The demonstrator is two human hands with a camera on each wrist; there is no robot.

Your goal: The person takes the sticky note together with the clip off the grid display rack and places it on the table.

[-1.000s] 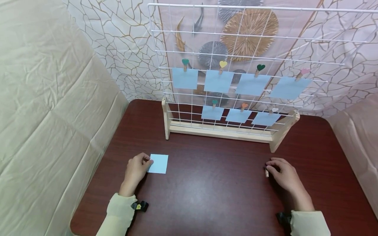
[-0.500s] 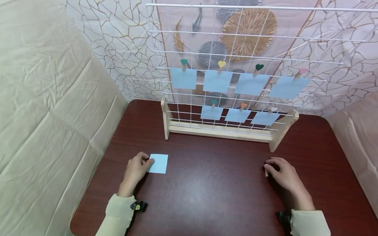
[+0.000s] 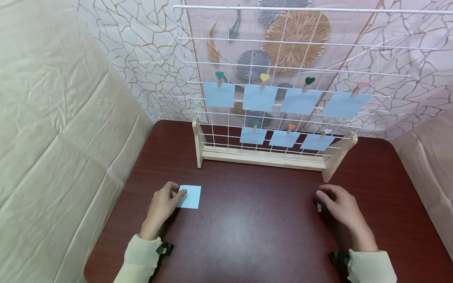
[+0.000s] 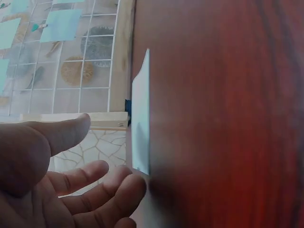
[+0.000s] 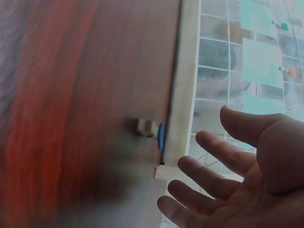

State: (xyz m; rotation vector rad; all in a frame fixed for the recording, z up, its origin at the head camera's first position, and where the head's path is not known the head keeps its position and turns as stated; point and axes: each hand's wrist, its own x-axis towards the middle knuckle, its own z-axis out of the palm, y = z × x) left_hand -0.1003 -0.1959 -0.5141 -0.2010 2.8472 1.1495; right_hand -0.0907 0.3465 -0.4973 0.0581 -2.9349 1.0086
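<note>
A square light-blue paper (image 3: 193,199) lies on the table at the left. My left hand (image 3: 162,204) is at its left edge, thumb and fingers spread apart. The left wrist view shows that paper (image 4: 141,114) flat on the wood, with fingertips (image 4: 135,185) close to its near end and the thumb raised. On the right lies a small wooden clothespin (image 3: 319,208) with a blue heart. Beside it my right hand (image 3: 344,208) hovers, thumb and fingers parted. In the right wrist view the clothespin (image 5: 146,128) sits apart from the loosely extended fingers of that hand.
At the back stands a white wire grid rack on a wooden base (image 3: 262,158). Several blue papers hang in its upper row and three below, including one paper (image 3: 260,98), each under a heart clothespin. Fabric walls (image 3: 70,157) border the table.
My right thumb and fingers have parted and moved slightly off the clothespin, so its blue heart shows. My left thumb has spread a little farther over the paper, which stays in place.
</note>
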